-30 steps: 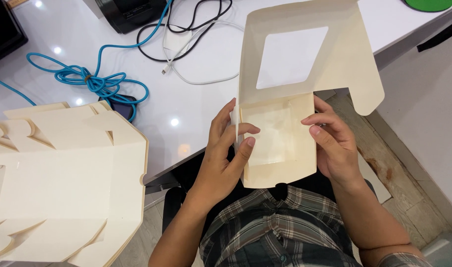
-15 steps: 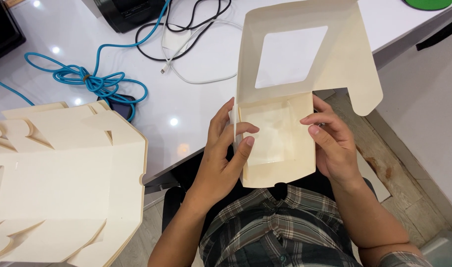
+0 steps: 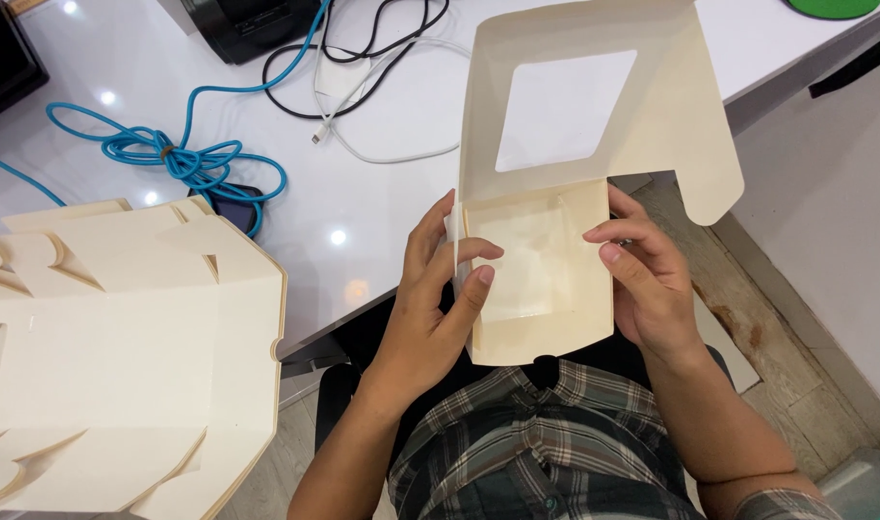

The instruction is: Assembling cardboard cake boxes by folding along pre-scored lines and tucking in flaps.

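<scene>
Two hands hold a cream box [image 3: 541,279] over the lap, at the table [image 3: 382,221] edge; its window lid [image 3: 594,116] stands open toward 12 o'clock. Folding looks mid-way: side walls are going up, and next they likely need pressing square. Left hand [image 3: 430,308] clasps the 9 o'clock wall, thumb inside; right hand [image 3: 652,284] grips the 3 o'clock wall. Flat blanks [image 3: 122,356] lie at 9 o'clock.

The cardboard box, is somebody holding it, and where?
Yes. Both hands hold the cream cardboard box by its tray: the left hand on the left wall, the right hand on the right wall.
</scene>
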